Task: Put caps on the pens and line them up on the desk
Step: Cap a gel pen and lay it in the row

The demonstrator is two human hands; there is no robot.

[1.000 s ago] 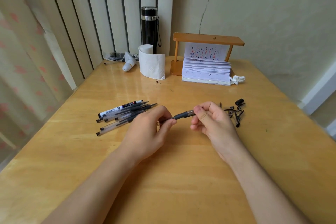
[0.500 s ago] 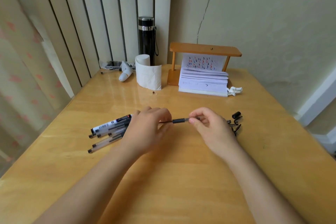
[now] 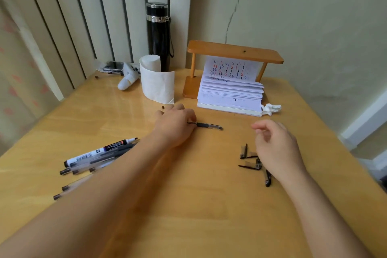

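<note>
A wooden table (image 3: 188, 205) is seen from above, with 2 bare forearms reaching over it from the near edge. The left hand (image 3: 174, 124) is laid palm down near the middle of the table, its fingers closed over one end of a capped pen (image 3: 206, 125); the capped end of the pen sticks out to the right of the hand and appears to lie on the tabletop. The right hand (image 3: 276, 146) is held loosely open toward the right side of the table, fingers curled and nothing gripped in it. Just beside and partly under that hand, several loose black pen caps (image 3: 249, 160) are scattered on the wood. Toward the left edge, a pile of uncapped pens (image 3: 92, 159) is lying at a slant, partly hidden by the left forearm; the exact count cannot be told. Along the far edge, a black flask (image 3: 158, 33) is standing upright against vertical blinds, with a roll of white paper (image 3: 157, 81) in front of it. To the right of the roll, a wooden stand (image 3: 234, 53) is placed, with a thick stack of white sheets (image 3: 230, 94) beneath it, marked with small coloured strokes. A crumpled tissue (image 3: 271, 108) is lying at the stack's right corner.
</note>
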